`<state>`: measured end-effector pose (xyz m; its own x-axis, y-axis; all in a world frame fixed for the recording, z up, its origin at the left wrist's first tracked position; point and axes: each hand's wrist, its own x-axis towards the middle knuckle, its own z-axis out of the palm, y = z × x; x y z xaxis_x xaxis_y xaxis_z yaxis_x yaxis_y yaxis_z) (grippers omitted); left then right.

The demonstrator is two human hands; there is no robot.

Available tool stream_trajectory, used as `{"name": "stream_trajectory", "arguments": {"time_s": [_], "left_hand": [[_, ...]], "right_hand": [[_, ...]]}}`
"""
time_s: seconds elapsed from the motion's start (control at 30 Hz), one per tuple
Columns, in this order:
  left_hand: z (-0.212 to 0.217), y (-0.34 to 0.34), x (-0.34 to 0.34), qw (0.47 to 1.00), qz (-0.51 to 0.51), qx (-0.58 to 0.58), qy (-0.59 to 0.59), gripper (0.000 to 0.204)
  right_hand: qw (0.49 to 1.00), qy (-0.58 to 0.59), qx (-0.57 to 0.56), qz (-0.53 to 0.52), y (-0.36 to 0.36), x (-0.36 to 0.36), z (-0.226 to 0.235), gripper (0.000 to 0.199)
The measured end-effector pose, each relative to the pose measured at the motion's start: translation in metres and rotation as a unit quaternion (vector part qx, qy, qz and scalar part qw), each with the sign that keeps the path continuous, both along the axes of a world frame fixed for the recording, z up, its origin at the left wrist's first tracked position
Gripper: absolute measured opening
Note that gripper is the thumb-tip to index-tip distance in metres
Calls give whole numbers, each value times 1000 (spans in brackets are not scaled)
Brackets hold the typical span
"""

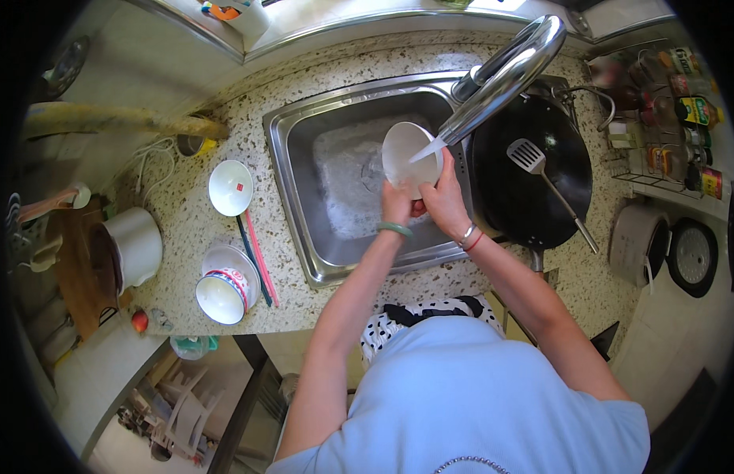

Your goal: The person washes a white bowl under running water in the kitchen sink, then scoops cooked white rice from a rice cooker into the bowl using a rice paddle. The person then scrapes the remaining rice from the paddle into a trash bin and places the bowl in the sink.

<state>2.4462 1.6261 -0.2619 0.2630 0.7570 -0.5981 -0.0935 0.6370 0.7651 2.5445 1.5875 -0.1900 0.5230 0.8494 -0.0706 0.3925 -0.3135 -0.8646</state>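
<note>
White glazed china, smooth and round: a small bowl [410,154] is held up over the steel sink [304,189], tipped so its hollow faces the person. It sits just beyond both hands, on the far side of them, with the spout end of the curved chrome tap [501,79] reaching over its right rim, where a thin stream of water meets the rim. Being round, it has no long axis to speak of; its rim stands nearly upright.

Both hands meet at the bowl's near edge. The left hand [397,204], with a pale green bangle on the wrist, grips the lower rim from below. The right hand [446,197], with thin bands on its wrist, is curled around the right side, fingers closed on the rim. They are about equally near, touching each other.

Wet steel shines in the basin. To the right a black wok [533,174] holds a slotted metal spatula [540,178]. On the speckled stone counter [209,261] to the left lie more bowls [225,284], a white lid [230,187], and chopsticks [256,257].
</note>
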Motion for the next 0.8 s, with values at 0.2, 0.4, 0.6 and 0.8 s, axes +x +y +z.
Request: {"name": "stream_trajectory", "arguments": {"time_s": [0.2, 0.4, 0.6, 0.8], "left_hand": [[15, 28, -3, 961, -98, 195, 173, 29], [27, 73, -15, 921, -162, 252, 247, 52], [104, 53, -36, 957, -253, 23, 141, 59], [100, 50, -60, 711, -381, 429, 407, 65]], "right_hand": [[981, 159, -114, -3, 4, -3, 56, 63], [882, 448, -130, -60, 0, 4, 53, 57], [785, 601, -111, -98, -10, -1, -4, 37], [956, 154, -192, 159, 37, 21, -39, 12]]}}
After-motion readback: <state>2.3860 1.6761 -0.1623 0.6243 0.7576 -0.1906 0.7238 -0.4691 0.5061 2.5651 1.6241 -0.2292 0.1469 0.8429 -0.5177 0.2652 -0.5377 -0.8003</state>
